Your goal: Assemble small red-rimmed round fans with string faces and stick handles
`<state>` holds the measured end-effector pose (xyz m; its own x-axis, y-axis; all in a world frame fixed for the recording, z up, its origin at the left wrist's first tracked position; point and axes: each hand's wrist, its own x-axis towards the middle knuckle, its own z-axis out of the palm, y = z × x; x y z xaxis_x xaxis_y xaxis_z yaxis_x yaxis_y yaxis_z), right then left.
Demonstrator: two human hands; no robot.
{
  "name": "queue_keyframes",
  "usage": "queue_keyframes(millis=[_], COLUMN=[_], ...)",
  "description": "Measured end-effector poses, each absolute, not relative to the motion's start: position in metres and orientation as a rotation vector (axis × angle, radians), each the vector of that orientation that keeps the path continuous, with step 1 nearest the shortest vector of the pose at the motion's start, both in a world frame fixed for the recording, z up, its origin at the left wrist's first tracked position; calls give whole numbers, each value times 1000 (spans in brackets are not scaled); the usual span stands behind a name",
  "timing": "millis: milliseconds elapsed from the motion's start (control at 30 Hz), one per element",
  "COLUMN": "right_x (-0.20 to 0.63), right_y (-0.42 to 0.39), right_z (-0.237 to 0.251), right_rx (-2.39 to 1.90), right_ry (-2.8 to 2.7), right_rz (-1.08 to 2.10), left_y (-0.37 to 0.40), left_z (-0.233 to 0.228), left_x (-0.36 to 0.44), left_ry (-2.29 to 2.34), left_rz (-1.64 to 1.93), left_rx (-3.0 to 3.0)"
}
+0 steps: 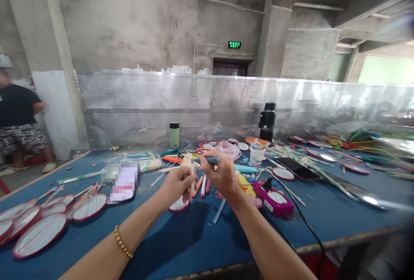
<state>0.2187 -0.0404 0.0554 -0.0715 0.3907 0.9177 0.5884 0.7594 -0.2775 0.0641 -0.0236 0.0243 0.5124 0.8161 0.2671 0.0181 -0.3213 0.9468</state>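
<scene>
blue table, mid-surface: left hand fingers closed around pale stick, held upright. right hand pinches teal pen just above it. pink-rimmed discs along left edge.

Left hand holds a stick; right hand a pen.

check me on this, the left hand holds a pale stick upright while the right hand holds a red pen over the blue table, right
Not quite. In the head view the pen in the right hand is teal, not red. The rest holds: the left hand holds a pale stick upright over the blue table.
</scene>
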Motion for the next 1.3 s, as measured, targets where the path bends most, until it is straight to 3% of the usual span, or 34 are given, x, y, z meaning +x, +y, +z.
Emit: queue_keyframes(millis=[1300], right_x=[218], right_y=[-39], right_z=[52], right_rx=[-790], right_ry=[-1721], right_rz=[-114], left_y=[-25], left_z=[26], left_x=[64], left_ry=[700], left_rz=[965], left_rx=[1700])
